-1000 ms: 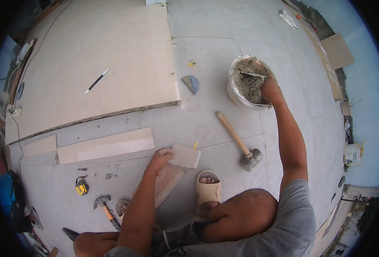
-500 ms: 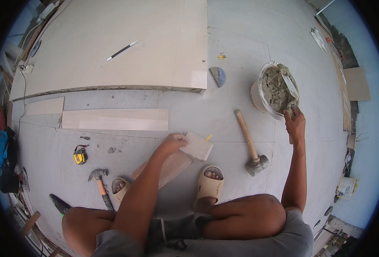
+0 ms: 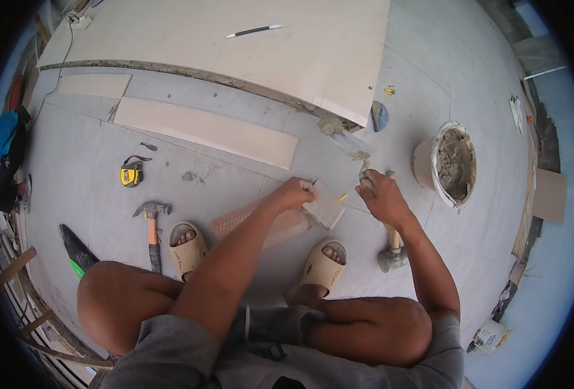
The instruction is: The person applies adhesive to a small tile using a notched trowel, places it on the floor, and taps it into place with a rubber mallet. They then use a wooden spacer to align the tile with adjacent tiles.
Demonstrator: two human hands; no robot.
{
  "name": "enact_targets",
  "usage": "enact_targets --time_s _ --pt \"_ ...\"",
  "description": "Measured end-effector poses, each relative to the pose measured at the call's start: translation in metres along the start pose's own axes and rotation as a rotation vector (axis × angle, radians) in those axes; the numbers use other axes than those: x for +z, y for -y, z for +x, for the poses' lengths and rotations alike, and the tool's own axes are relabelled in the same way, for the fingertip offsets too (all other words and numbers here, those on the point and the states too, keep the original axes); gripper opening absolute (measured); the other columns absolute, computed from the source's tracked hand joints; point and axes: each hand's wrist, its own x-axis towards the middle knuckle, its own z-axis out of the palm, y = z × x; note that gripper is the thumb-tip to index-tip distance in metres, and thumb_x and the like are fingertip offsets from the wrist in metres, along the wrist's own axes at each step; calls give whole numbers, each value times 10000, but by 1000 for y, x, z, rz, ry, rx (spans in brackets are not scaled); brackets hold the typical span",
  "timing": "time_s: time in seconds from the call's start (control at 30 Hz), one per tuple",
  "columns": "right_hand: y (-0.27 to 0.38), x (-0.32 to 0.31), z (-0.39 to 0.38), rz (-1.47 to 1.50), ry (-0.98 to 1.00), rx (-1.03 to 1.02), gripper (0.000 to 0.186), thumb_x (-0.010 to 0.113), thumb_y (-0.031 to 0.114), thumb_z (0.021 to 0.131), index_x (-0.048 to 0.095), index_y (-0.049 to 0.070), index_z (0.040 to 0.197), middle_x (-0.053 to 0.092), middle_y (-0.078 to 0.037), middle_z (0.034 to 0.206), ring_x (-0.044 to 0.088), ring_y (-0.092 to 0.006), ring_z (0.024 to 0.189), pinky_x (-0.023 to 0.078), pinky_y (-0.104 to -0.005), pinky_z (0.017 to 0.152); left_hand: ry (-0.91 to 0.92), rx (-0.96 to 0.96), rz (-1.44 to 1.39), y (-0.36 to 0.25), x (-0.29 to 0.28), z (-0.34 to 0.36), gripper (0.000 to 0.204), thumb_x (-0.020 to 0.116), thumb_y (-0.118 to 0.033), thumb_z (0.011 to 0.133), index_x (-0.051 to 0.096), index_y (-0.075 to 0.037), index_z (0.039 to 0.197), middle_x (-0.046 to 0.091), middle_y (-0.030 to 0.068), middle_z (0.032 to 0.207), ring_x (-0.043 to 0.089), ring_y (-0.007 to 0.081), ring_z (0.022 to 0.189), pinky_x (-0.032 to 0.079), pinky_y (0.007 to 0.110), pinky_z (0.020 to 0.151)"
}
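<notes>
My right hand (image 3: 384, 198) is wrapped round the handle of a trowel (image 3: 348, 142). Its flat blade points up and left, carrying a lump of grey mortar (image 3: 330, 126) at the front corner of the raised tiled step (image 3: 339, 84). With closed fingers, my left hand (image 3: 295, 193) grips the edge of a small tile piece (image 3: 326, 207) over the floor. A yellow sliver (image 3: 343, 198) shows at that piece's right side. Below my left forearm lies a reddish tile strip (image 3: 280, 227), partly covered.
A mortar bucket (image 3: 423, 162) stands at right. Behind my right hand lies a mallet (image 3: 393, 260). Cut tile strips (image 3: 203, 133) lie along the step. A claw hammer (image 3: 153, 236) and tape measure (image 3: 131, 174) are at left; a marker (image 3: 254, 31) rests on the step.
My right hand has moved left from the bucket, bringing the trowel with mortar to the step's corner. My left hand still has the small tile piece. The view has shifted and turned.
</notes>
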Motion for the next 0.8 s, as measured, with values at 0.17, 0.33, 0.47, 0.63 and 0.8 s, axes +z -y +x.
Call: enact_targets --time_s 0.17,0.33,0.47,0.63,0.8 --pt "3 34 29 47 -35 101 399 637 240 881 574 -67 1127 641 -302 985 612 -459 992 478 -493 866 29 22 -31 -1 0 0 151 664 -115 824 724 -32 935 680 80 903 655 173 759 581 299 610" --pt "-1 23 50 26 40 79 337 646 231 908 588 -77 1032 629 -208 801 628 -277 677 518 -392 607 4 1 -5 -3 1 -2 156 666 -104 819 724 -27 942 684 89 907 660 179 718 581 301 595" --pt "16 2 57 291 120 268 267 620 214 938 581 -49 923 596 -120 688 616 -181 536 523 -344 476 24 -5 -25 -5 -1 0 152 666 -98 818 720 -19 936 684 95 898 668 187 707 582 303 595" --pt "33 -14 44 269 103 298 265 619 216 938 569 -39 886 582 -101 678 596 -160 537 497 -323 475 19 -4 -9 -5 -1 0 140 671 -89 814 715 -19 926 683 92 918 671 197 708 586 299 602" --pt "29 -18 20 303 76 296 278 622 218 913 581 -56 883 596 -141 718 642 -216 573 545 -363 524 17 -10 -41 -8 -1 -2 140 676 -95 812 716 -22 925 681 89 925 666 194 751 593 304 611"
